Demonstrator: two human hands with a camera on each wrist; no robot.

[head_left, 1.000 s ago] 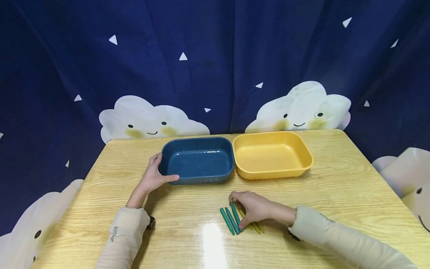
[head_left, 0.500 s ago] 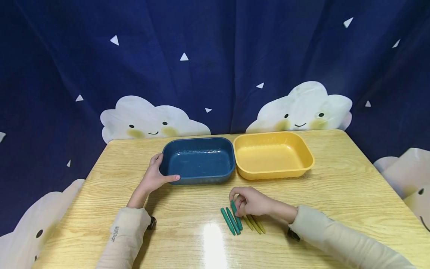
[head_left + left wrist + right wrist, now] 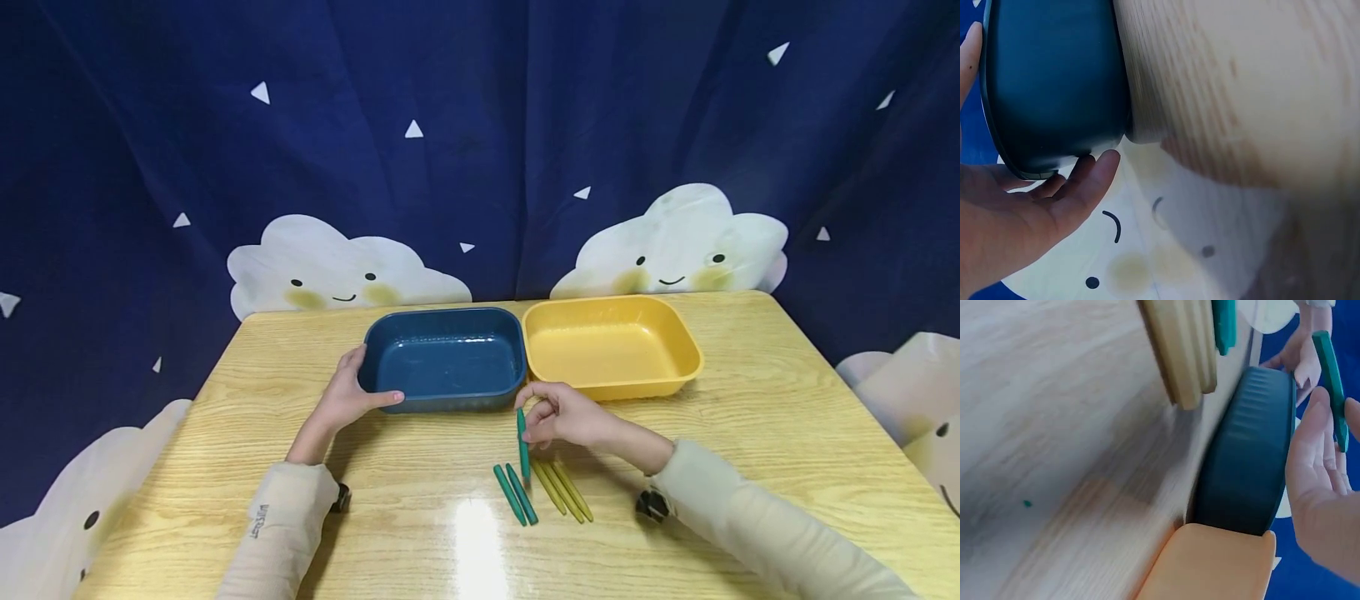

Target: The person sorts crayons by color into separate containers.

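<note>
My left hand [image 3: 347,398] holds the left end of a dark blue plastic bin [image 3: 457,402], its thumb along the front wall and fingers at the end. My right hand [image 3: 572,417] pinches a green crayon [image 3: 522,450] between thumb and fingers, raised off the table in front of the blue bin. In the right wrist view the same crayon [image 3: 1333,387] is clear of the table. Two green crayons [image 3: 510,495] lie side by side below it. Several yellow crayons [image 3: 561,490] lie just to their right, under the right hand.
A yellow bin [image 3: 615,388] stands against the right end of the blue one, both near the back of the wooden table [image 3: 405,517]. Behind them hangs a dark blue curtain [image 3: 480,125] with clouds. A small green speck [image 3: 1027,504] shows on the tabletop.
The right hand has pinched one green crayon from the row, lifted it and carried it toward the blue bin. The left hand has stayed in place on that bin.
</note>
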